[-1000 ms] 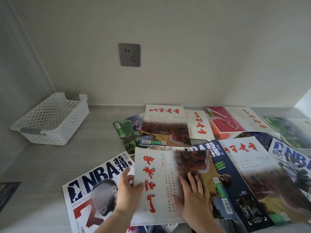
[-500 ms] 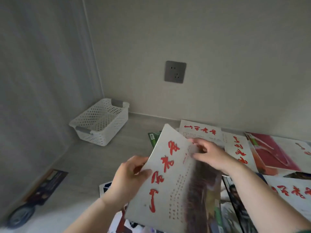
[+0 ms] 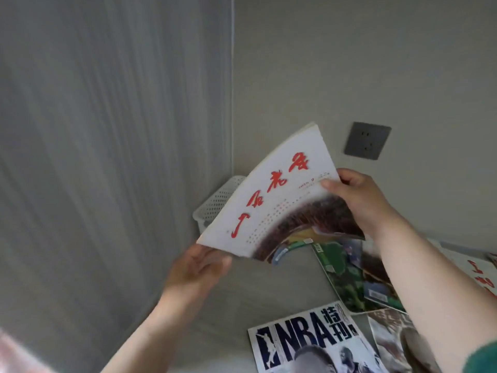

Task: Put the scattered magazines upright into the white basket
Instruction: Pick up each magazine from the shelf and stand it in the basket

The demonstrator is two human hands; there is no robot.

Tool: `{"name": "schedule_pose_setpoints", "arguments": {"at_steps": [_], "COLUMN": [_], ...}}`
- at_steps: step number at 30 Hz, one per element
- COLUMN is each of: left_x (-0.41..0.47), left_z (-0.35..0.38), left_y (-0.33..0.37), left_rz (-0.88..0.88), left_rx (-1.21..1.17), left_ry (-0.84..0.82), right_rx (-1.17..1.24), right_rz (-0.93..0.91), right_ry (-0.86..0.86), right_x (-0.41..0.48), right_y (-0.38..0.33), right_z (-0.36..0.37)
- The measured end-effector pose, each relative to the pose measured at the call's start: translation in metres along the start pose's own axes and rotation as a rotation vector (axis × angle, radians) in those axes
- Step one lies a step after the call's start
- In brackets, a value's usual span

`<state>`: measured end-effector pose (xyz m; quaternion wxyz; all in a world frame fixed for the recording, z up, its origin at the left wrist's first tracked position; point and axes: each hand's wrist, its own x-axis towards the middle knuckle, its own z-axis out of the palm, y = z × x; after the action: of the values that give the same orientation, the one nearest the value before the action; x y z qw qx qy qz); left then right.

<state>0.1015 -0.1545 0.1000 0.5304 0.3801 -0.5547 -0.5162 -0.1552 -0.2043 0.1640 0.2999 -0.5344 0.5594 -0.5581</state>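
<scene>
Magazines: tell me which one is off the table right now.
The white magazine with red calligraphy, held in the air by both hands in front of the white basket; the NBA magazine and the others lie flat.

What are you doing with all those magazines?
A person is tidying them up. The right hand grips a white magazine with red writing, lifted in the air, and the left hand supports its lower corner. It is held in front of the white basket in the corner. Other magazines, such as the NBA one, lie flat on the surface.
</scene>
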Motion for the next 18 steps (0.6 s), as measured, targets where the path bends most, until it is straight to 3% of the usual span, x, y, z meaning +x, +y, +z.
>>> {"name": "schedule_pose_setpoints", "arguments": {"at_steps": [5, 12, 18], "left_x": [0.046, 0.114, 0.147], "left_z": [-0.007, -0.022, -0.032], "left_y": [0.005, 0.034, 0.029], "left_rz": [0.125, 0.359, 0.434], "left_rx": [0.025, 0.023, 0.057], "left_ry": [0.346, 0.392, 0.418], "right_rx": [0.072, 0.113, 0.197], "right_rz": [-0.019, -0.04, 0.01], "right_ry": [0.134, 0.194, 0.183], "right_x": [0.04, 0.099, 0.142], "right_y": [-0.013, -0.022, -0.01], "right_z": [0.057, 0.1, 0.125]}}
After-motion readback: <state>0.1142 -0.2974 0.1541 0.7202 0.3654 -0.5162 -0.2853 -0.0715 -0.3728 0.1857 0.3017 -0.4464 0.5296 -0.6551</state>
